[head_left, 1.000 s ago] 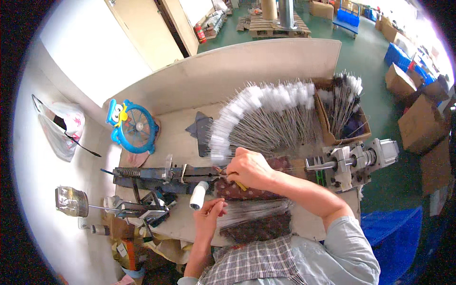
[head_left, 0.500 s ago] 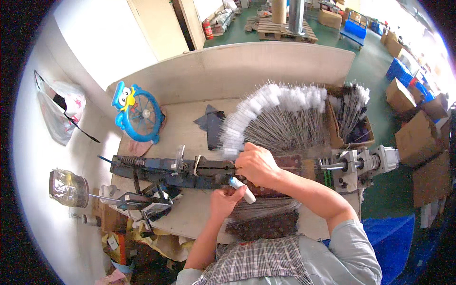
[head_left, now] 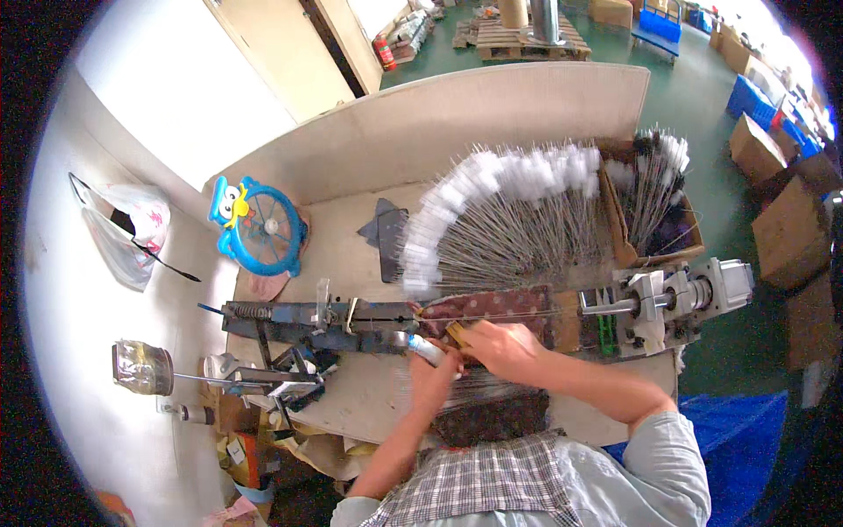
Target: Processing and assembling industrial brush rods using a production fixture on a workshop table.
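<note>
The left hand point(head_left: 436, 373) grips a white cylindrical handle point(head_left: 425, 350) at the near left corner of the spotted maroon cloth point(head_left: 479, 306). The right hand point(head_left: 505, 347), at the cloth's near edge, pinches a small yellow tool point(head_left: 456, 333). Left of the cloth lies a dark metal fixture point(head_left: 382, 317); right of it stands a silver spindle unit point(head_left: 648, 300). Beyond it, white-tufted wire brushes point(head_left: 505, 184) fan out, with a cardboard box point(head_left: 615, 224) of brushes beyond its right end.

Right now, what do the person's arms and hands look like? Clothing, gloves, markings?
Both the left hand and right hand are ungloved; forearms bare, no watch or bracelet visible. Rings: too blurred to tell. Short, loose, pale grey-blue sleeves on the upper arms, plain, no marking visible. Dark-and-white checked apron over the torso.
</note>
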Tool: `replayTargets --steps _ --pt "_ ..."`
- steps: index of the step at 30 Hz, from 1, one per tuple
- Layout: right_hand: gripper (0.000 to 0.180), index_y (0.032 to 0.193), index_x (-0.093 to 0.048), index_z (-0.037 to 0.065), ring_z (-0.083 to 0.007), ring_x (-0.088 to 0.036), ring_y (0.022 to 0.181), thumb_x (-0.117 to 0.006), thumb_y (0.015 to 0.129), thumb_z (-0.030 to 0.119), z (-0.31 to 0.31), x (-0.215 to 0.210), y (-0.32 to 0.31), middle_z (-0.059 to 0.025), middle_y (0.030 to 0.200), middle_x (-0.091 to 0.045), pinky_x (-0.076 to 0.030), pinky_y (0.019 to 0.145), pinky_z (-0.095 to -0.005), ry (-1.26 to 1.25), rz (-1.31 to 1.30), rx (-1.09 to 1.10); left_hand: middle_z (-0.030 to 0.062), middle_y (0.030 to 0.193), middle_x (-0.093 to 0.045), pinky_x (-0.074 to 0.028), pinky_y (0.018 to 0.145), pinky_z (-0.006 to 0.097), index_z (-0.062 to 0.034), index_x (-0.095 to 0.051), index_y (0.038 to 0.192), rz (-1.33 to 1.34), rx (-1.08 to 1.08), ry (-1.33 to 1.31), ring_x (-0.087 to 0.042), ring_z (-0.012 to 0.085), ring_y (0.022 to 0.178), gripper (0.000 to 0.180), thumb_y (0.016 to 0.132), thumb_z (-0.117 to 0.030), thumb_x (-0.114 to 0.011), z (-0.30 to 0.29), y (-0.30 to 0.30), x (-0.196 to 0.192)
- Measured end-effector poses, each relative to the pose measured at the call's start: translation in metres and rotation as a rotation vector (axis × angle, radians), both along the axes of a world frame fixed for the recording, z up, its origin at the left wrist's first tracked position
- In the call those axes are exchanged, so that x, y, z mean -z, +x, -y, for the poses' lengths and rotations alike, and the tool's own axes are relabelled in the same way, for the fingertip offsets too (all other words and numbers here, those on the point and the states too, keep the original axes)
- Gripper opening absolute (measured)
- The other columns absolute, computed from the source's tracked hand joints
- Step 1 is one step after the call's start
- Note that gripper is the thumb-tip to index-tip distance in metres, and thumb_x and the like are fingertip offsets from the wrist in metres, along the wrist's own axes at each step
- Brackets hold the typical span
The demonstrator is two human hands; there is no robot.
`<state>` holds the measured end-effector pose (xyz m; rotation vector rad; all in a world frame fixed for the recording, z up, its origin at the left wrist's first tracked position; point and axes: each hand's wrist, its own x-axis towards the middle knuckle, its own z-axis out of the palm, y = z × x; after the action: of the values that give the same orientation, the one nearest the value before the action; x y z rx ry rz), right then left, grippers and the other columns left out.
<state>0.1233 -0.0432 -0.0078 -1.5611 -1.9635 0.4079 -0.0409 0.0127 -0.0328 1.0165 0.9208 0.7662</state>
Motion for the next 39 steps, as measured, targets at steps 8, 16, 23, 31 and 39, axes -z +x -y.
replayTargets --steps 8,16,23,31,39 --pt "0.039 0.111 -0.052 0.010 -0.0300 -0.060 0.082 -0.063 0.075 0.022 -0.022 -0.004 -0.010 -0.0101 0.090 -0.058 -0.051 0.068 -0.0405 -0.258 0.092 0.085 0.0091 0.083 -0.062 -0.047 0.070 0.032 -0.0026 -0.056 0.095 -0.795 0.237 0.414 -0.059 0.0179 0.077 0.031 0.078 -0.025 -0.067 -0.015 -0.036 -0.011" --pt "0.022 0.096 -0.060 0.005 -0.0293 -0.059 0.078 -0.061 0.078 0.019 -0.011 -0.012 -0.002 -0.0108 0.086 -0.058 -0.050 0.067 -0.0393 -0.007 -0.008 0.007 -0.0015 0.073 -0.055 -0.046 0.064 0.027 -0.0133 -0.057 0.089 0.089 -0.459 -0.338 -0.055 0.0129 0.070 0.029 0.082 -0.041 -0.062 -0.041 -0.173 0.027" --pt "0.019 0.095 -0.059 0.002 -0.0296 -0.057 0.082 -0.060 0.077 0.008 -0.014 -0.013 -0.010 -0.0105 0.089 -0.057 -0.049 0.070 -0.0397 -0.064 -0.009 0.007 -0.0036 0.077 -0.053 -0.044 0.064 0.028 -0.0139 -0.060 0.089 0.216 -0.568 -0.417 -0.051 0.0119 0.072 0.024 0.080 -0.035 -0.065 -0.054 -0.194 0.026" --pt "0.026 0.099 -0.061 0.003 -0.0288 -0.056 0.081 -0.061 0.073 0.004 0.008 -0.058 0.006 -0.0097 0.089 -0.058 -0.049 0.073 -0.0361 -0.111 0.017 -0.055 -0.0015 0.066 -0.053 -0.043 0.052 0.027 -0.0131 -0.055 0.075 0.313 -0.825 -0.367 -0.050 0.0123 0.056 0.012 0.083 -0.021 -0.058 -0.055 -0.174 0.034" --pt "0.019 0.090 -0.064 0.004 -0.0294 -0.059 0.083 -0.064 0.075 0.016 -0.001 -0.068 0.040 -0.0105 0.081 -0.063 -0.049 0.071 -0.0373 0.077 -0.095 0.163 0.0030 0.068 -0.057 -0.041 0.056 0.025 -0.0013 -0.061 0.081 0.018 -0.149 -0.004 -0.052 0.0094 0.062 0.015 0.086 -0.013 -0.055 0.025 -0.007 -0.050"
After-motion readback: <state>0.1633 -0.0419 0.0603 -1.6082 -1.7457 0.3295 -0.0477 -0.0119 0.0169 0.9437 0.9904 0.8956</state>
